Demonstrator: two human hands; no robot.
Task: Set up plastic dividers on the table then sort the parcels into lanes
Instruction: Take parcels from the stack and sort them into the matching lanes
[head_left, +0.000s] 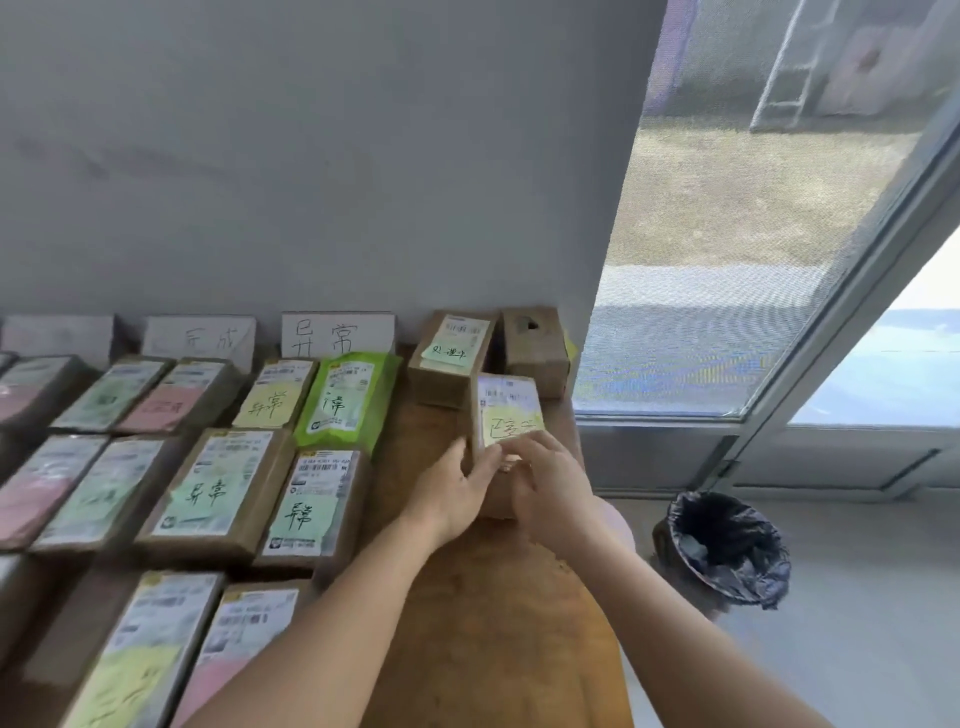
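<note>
Cardboard parcel (506, 415), seemingly two hands (498, 488)

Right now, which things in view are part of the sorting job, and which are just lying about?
Part of the job:
- yellow-noted parcel, held by left hand and right hand
- sorted parcels
- green pouch
- lane sign cards
- table

Lying about:
- lined bin
- window screen

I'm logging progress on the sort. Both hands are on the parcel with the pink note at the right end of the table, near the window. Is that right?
Not quite. In the head view the parcel held by the left hand and right hand bears a yellow note, not pink. The rest stands: right end of the table, near the window.
</note>
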